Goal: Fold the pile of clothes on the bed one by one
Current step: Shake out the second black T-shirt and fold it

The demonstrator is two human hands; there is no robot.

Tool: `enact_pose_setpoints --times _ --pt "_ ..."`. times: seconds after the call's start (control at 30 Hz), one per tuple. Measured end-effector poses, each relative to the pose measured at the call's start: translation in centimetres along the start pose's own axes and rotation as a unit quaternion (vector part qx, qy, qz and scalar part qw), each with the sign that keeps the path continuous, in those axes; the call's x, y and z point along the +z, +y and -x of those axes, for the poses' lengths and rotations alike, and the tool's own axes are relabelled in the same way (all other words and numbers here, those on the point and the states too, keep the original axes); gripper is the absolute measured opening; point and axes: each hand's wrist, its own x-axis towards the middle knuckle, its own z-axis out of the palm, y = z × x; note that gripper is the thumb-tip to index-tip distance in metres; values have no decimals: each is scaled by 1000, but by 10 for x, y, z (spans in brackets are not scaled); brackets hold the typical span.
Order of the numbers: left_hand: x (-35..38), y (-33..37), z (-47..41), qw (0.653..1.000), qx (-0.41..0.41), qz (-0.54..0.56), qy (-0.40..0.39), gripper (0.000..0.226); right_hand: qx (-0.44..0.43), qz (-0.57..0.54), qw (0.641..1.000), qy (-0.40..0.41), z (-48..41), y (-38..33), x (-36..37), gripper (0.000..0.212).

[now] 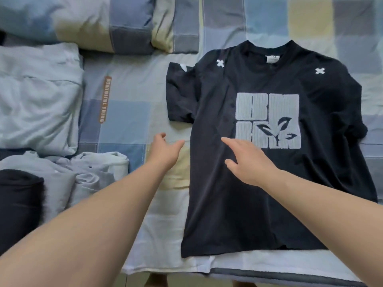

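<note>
black t-shirt lies flat under right hand, beside left hand.

A wide bed is filling nearly the whole view, wearing a cotton sheet of blue, grey, cream and pale yellow patchwork squares. A narrow brown fabric label is running along one seam, its pale lettering too blurred to read. At the far edge a plump patchwork pillow is lying beside a second, narrower patchwork pillow, and a puffy pale blue-grey pillow is sitting just in front of them on the left. A dark grey band is edging the near side, with a strip of pale floor showing below. Soft, even light is casting only faint shadows.
</note>
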Motion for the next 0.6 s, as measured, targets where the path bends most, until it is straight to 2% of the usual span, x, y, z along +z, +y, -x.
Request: enact_pose_setpoints --times 0.13,0.23,0.3,0.4,0.47,0.53,0.6 --pt "-12 36 -93 996 46 72 18 92 -5 -13 997 78 -82 -13 -7 68" --pt "-15 62 -147 989 54 134 -8 92 17 31 990 140 -143 -25 -13 72" --pt "-13 72 -166 983 49 169 -56 83 38 22 990 134 -171 -29 -13 73" --pt "-7 75 -182 976 0 184 -114 81 55 -17 994 91 -190 -31 -6 73" --pt "-10 78 -182 976 -17 193 -103 56 61 -11 992 110 -190 -33 -2 73" --pt "-21 75 -187 981 -1 187 -47 24 74 -8 988 139 -187 -38 0 72" --pt "-40 63 -189 986 39 160 2 10 96 4 986 134 -183 -42 5 71"
